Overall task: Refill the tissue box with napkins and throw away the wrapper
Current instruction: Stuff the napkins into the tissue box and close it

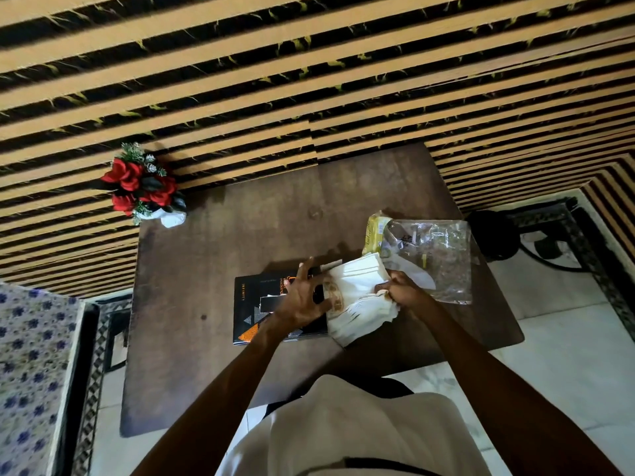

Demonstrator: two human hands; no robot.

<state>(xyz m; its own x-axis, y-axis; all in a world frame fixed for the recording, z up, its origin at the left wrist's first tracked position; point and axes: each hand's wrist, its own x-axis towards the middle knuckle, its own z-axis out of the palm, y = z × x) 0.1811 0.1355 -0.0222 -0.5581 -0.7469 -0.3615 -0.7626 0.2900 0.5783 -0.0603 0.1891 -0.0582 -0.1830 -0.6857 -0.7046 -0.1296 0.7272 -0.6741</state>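
Observation:
A black tissue box (252, 305) with orange and grey triangles lies flat on the brown table (192, 338). A thick stack of white napkins (357, 297) sits at the box's right end. My left hand (302, 297) rests on top of the box with fingers spread, its fingertips touching the stack's left side. My right hand (403, 290) grips the stack's right edge. The clear plastic wrapper (436, 259), with a yellow end (374, 235), lies on the table just right of the napkins.
A white vase of red artificial flowers (144, 187) stands at the table's far left corner against the striped wall. A black fan base (494, 235) sits on the floor to the right. A floral-patterned bed (31, 372) is at the left.

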